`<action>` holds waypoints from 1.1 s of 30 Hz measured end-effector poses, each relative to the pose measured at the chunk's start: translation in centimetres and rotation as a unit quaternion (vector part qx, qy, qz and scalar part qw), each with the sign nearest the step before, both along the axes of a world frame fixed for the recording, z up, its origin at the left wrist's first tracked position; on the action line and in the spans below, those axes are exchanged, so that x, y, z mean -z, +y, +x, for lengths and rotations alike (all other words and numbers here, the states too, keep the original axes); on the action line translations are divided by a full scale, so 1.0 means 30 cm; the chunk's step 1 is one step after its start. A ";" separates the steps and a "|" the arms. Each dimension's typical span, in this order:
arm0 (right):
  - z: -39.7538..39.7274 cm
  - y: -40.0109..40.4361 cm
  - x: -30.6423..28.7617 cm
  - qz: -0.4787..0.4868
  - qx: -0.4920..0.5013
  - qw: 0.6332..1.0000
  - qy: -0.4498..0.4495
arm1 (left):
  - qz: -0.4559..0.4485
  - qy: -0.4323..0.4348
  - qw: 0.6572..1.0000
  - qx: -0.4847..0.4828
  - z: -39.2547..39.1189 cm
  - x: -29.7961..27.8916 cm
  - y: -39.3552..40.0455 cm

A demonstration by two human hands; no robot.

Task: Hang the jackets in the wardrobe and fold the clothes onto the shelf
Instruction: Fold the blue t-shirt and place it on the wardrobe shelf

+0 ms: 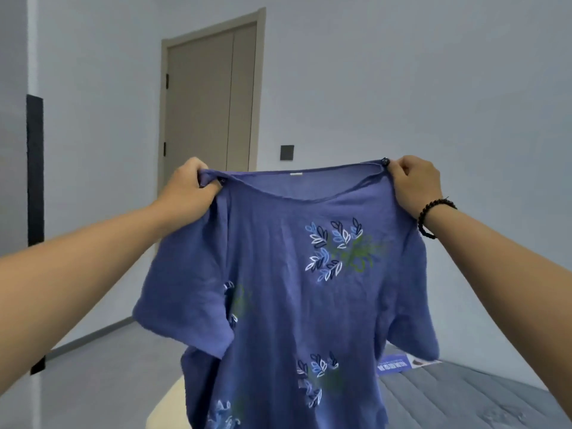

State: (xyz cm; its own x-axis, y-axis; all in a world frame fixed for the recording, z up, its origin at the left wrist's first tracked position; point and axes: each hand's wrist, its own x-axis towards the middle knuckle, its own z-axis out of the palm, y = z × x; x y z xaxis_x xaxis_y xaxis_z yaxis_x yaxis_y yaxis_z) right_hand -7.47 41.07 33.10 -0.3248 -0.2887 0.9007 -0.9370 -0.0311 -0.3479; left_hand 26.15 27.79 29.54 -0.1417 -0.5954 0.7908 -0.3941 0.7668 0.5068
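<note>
as raised hands [301, 187] grip shirt [278, 289].

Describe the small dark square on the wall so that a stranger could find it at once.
Start at the beige door in the far wall. Just right of its frame, low on the pale wall, sits the dark square wall plate, above the neckline of the blue shirt. It is the only small dark square there.

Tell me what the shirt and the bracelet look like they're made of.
Shirt: thin, soft woven cloth, likely cotton or linen blend; matte blue, finely creased, drapes limply, with stitched-looking leaf sprigs. Bracelet: round dark beads, possibly wood or stone; too small to tell.
</note>
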 end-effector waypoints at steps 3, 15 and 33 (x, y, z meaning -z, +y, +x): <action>-0.037 0.118 -0.053 -0.006 0.024 0.998 0.061 | 0.043 0.053 0.994 0.083 -0.070 -0.021 0.033; -0.146 0.690 -0.157 -0.009 0.101 0.985 0.139 | 0.059 0.174 0.973 0.141 -0.261 -0.123 0.205; -0.063 1.343 -0.211 -0.050 0.107 0.990 0.081 | -0.213 0.014 0.960 0.179 -0.300 -0.114 0.623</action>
